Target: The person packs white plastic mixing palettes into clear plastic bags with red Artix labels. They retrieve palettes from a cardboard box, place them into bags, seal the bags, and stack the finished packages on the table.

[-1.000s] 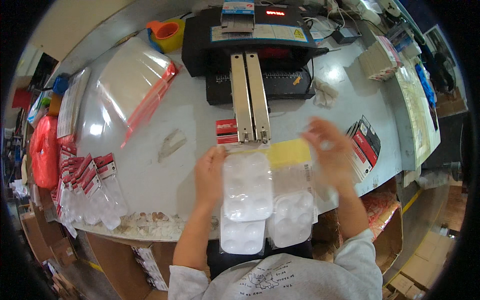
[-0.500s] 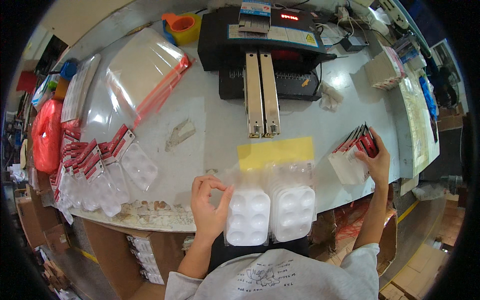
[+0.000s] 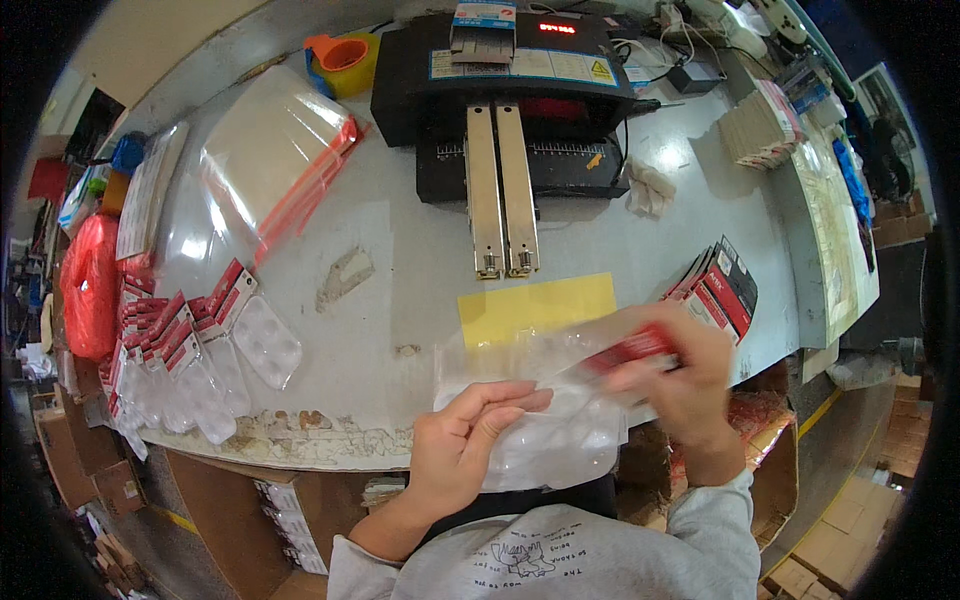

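Note:
At the table's near edge, my left hand (image 3: 460, 440) has its thumb and fingers closed on the film of a clear plastic bag (image 3: 555, 440) holding a white tray with round wells. My right hand (image 3: 685, 375), smeared by motion, grips a red header card (image 3: 635, 350) just above the bag's upper right part. The stacked bagged trays are mostly hidden under the lifted film. Behind them lies a yellow sheet (image 3: 540, 305). A fanned stack of red, black and white cards (image 3: 722, 290) rests on the table beyond my right hand.
A black machine (image 3: 500, 90) with two metal rails (image 3: 503, 190) stands at the back. Finished packs with red cards (image 3: 180, 350) pile up at left, near clear bags (image 3: 270, 150) and an orange-and-yellow tape dispenser (image 3: 345, 60). More cards (image 3: 760, 130) stand back right.
My right hand has left the card stack and moved left to the bags with a red card in it. My left hand has shifted right over the trays, and the bag film is lifted.

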Demonstrator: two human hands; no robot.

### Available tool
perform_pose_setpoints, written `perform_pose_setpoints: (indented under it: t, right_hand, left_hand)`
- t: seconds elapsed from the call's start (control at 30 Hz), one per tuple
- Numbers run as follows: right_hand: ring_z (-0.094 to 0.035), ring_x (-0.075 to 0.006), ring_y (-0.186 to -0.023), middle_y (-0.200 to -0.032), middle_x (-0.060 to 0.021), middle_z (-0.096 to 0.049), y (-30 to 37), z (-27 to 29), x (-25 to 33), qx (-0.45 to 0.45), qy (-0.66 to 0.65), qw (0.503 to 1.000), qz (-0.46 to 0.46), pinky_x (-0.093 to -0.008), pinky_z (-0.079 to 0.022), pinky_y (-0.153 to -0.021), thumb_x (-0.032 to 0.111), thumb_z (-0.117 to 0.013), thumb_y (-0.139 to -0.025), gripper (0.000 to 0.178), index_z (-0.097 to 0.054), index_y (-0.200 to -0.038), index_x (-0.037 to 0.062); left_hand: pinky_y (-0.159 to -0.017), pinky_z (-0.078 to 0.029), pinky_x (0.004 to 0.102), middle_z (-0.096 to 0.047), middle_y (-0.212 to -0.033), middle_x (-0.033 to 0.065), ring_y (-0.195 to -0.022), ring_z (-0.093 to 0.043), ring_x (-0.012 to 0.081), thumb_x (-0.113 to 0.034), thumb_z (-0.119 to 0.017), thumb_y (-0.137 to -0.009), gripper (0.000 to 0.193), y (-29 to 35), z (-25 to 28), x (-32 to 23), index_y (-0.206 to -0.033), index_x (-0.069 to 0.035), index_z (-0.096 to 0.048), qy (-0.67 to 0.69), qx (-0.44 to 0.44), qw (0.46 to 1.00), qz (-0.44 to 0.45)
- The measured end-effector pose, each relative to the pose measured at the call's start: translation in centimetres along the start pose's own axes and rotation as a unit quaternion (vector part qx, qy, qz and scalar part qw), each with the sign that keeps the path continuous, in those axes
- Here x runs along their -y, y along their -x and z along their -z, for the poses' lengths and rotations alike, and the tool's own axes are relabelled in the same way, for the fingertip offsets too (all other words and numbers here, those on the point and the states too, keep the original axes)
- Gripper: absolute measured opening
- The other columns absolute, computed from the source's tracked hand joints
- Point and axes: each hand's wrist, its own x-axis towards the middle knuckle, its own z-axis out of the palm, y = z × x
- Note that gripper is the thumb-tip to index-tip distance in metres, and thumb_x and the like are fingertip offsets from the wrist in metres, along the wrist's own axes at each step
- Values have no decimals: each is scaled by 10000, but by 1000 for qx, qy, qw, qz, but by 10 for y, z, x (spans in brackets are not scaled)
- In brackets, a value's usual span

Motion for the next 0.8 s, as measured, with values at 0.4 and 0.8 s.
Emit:
perform_pose_setpoints:
  t: [0.4, 0.8]
  right_hand:
    - [-532, -222, -440, -524, -61, -516, -18, -43, 7, 63, 45, 992, 103, -311, -401, -415, 358, -749, -695, 388, -494, -601, 81]
    - [-612, -96, -558, -716, -52, -661, -11, -30, -15, 279, -284, 852, -339, -231, -467, -470, 173, -626, -865, 207, -693, -867, -22]
  left_hand:
    - [-484, -390, 213, -598, -617, 48, -521, -475, 46, -122, -610, -880, 116, 0, 3, 8, -894, -9, -637, -104, -108, 988, -23]
    - [-536, -338, 183, -554, -677, -43, -607, -405, 29, -158, -555, -926, 222, -10, 17, 20, -879, 46, -628, -28, -258, 965, -33]
